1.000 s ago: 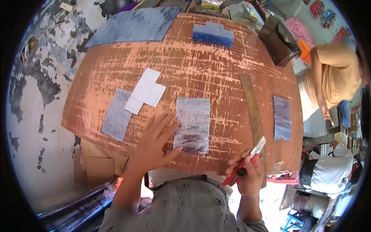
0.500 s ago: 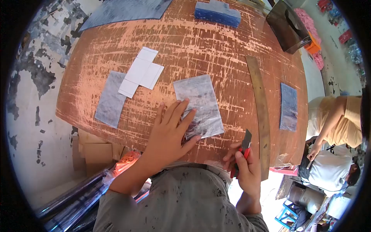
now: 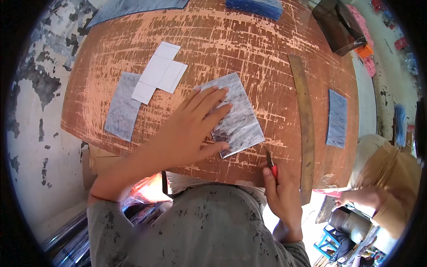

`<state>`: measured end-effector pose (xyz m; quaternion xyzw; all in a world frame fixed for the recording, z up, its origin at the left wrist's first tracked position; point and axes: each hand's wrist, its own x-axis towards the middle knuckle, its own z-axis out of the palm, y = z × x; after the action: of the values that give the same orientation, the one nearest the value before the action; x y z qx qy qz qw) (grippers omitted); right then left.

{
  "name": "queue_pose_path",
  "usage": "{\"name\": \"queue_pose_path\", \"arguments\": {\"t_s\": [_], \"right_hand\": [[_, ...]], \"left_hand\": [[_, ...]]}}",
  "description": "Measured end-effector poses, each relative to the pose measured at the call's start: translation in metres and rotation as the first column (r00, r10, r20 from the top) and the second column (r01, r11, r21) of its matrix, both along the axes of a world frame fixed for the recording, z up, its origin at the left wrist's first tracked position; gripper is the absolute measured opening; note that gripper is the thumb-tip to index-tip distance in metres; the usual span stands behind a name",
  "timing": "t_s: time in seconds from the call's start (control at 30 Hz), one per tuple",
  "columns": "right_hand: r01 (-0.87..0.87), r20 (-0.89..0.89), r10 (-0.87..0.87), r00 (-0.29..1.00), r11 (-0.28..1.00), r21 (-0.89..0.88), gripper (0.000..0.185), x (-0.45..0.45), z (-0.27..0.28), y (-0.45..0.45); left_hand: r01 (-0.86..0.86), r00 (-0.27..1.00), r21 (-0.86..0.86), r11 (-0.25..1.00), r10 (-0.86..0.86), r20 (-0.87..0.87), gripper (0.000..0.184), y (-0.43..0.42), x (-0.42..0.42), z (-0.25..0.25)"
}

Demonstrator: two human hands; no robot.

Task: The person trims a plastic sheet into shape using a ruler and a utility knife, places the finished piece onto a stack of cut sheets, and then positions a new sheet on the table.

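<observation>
Grey-marbled sheet (image 3: 242, 113) askew on the scored tabletop (image 3: 271, 84), with bare room between it and the long brown strip (image 3: 304, 133) to its right, left hand (image 3: 189, 122) flat across its left edge, fingers slightly apart, right hand (image 3: 282, 187) closed around the red cutter (image 3: 273, 170) near its lower right corner.

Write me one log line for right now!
left hand: spread on grey sheet | right hand: holding red cutter | ruler: right of sheet | white cutout: overlapping another grey piece
</observation>
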<state>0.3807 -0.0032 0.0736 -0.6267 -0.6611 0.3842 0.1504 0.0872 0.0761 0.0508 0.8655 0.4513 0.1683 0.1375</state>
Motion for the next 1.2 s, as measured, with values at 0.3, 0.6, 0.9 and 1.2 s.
{"name": "queue_pose_path", "arguments": {"t_s": [0.3, 0.6, 0.9, 1.2], "right_hand": [[0.346, 0.230, -0.420, 0.878, 0.888, 0.303, 0.040, 0.060, 0.000, -0.017], [0.358, 0.407, -0.461, 0.789, 0.882, 0.306, 0.071, 0.100, -0.014, -0.068], [0.448, 0.404, -0.471, 0.784, 0.880, 0.156, 0.073, 0.103, -0.007, -0.076], [0.309, -0.007, -0.309, 0.951, 0.951, 0.007, 0.065, 0.130, -0.026, -0.093]], "left_hand": [[-0.066, 0.998, -0.089, 0.994, 0.066, -0.001, 0.081, -0.015, 0.016, -0.019], [-0.082, 0.997, -0.137, 0.987, 0.083, 0.005, 0.074, -0.035, 0.036, -0.016], [0.022, 0.999, -0.119, 0.993, -0.018, 0.037, 0.068, -0.046, 0.082, -0.025], [-0.223, 0.973, -0.083, 0.971, 0.227, 0.046, 0.078, -0.042, 0.035, -0.021]]}}
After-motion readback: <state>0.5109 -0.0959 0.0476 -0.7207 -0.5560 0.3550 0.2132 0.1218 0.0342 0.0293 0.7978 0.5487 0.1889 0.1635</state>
